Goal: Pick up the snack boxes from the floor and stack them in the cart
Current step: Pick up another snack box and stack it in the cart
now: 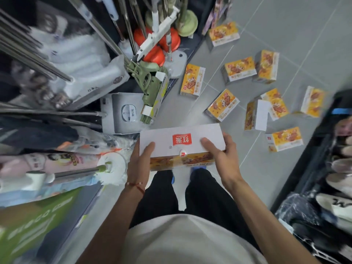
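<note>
I hold one snack box [181,138] level in front of my waist, white top with a red logo facing up, orange printed side toward me. My left hand [140,161] grips its left end, thumb on top. My right hand [221,155] grips the right end the same way. Several more orange and white snack boxes lie scattered on the grey tile floor ahead and to the right, for example one box [192,80], another box [222,105] and a third box [285,139]. No cart shows in this view.
A shelf of mops and cleaning goods [80,69] crowds the left side, with handles sticking out. A dark shelf with slippers [335,168] stands at the right. My legs and blue shoes are below the held box on the grey tile floor [285,35].
</note>
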Available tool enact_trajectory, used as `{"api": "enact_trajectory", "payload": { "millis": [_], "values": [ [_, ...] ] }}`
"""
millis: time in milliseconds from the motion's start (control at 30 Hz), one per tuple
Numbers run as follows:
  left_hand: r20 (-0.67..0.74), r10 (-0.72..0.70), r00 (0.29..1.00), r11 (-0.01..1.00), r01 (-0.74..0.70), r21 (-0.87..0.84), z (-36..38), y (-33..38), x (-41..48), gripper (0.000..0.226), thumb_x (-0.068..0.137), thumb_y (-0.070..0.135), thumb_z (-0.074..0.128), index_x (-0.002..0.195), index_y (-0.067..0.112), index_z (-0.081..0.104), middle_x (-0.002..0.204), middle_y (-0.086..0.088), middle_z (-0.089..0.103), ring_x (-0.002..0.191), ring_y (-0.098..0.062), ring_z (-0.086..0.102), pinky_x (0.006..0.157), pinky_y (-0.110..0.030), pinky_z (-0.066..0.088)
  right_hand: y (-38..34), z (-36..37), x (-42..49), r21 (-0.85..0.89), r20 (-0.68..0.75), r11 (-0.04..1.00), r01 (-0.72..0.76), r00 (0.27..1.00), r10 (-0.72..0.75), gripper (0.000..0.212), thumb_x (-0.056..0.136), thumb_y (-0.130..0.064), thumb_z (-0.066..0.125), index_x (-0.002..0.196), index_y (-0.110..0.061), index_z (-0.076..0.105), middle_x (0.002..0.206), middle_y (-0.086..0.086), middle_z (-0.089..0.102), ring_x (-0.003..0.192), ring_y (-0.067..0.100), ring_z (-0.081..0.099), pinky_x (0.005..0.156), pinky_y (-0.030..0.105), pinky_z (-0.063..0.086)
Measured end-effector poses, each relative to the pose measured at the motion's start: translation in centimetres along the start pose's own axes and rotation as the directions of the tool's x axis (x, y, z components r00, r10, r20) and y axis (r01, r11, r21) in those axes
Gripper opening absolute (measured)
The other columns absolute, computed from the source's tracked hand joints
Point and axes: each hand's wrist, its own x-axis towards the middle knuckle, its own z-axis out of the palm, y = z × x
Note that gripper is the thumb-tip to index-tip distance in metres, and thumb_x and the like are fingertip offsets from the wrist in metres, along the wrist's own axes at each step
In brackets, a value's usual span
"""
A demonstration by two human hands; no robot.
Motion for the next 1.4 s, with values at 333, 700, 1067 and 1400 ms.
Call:
{"api": "enact_trajectory", "payload": {
  "millis": [333, 700, 1067, 1400],
  "values": [
    [-0.287, -0.037, 0.957, 0.980, -0.022, -0.199, -0.7, -1.3, -8.3, 0.057, 0.076, 0.056, 0.067, 0.131, 0.048, 0.059, 0.124, 0.016, 0.070, 0.119, -0.015, 0.063, 0.111, -0.049, 0.044, -2.5, -0.8, -2.4, -0.028, 0.268, 0.989, 0.145, 0.954, -0.132, 0.045, 0.092, -0.016, 0.079, 0.130, -0.017, 0.055, 0.114, -0.015, 0.064, 0.098, -0.004, 0.069, 0.073, 0.015, 0.057],
    [-0.530, -0.160, 0.833, 0.874, -0.131, -0.468, 4.2, -7.0, -19.6, 0.055, 0.076, 0.054, 0.067, 0.129, 0.049, 0.061, 0.124, 0.013, 0.072, 0.121, -0.019, 0.064, 0.108, -0.048, 0.047, -3.9, -4.2, -4.4, -0.195, 0.652, 0.931, 0.309, 0.750, -0.112, 0.054, 0.091, -0.008, 0.079, 0.134, -0.021, 0.049, 0.117, -0.012, 0.065, 0.088, -0.019, 0.065, 0.073, 0.005, 0.051],
    [-0.700, -0.397, 0.593, 0.733, -0.255, -0.631, 4.7, -16.9, -30.5, 0.056, 0.072, 0.059, 0.068, 0.125, 0.040, 0.066, 0.118, 0.010, 0.074, 0.114, -0.018, 0.067, 0.107, -0.049, 0.048, 1.7, -2.4, -12.6, -0.285, 0.870, 0.859, 0.425, 0.490, 0.046, 0.061, 0.087, -0.014, 0.083, 0.136, -0.027, 0.050, 0.123, -0.013, 0.069, 0.109, 0.001, 0.067, 0.090, 0.023, 0.052],
    [-0.751, -0.506, 0.425, 0.667, -0.358, -0.653, 3.6, -29.2, -42.6, 0.061, 0.076, 0.055, 0.062, 0.135, 0.037, 0.062, 0.124, 0.009, 0.070, 0.116, -0.016, 0.064, 0.107, -0.041, 0.047, 10.7, -3.5, -26.8, -0.312, 0.931, 0.777, 0.547, 0.339, 0.136, 0.055, 0.090, -0.013, 0.079, 0.135, -0.025, 0.049, 0.120, -0.014, 0.065, 0.109, 0.004, 0.063, 0.079, 0.020, 0.050]
  ]
}}
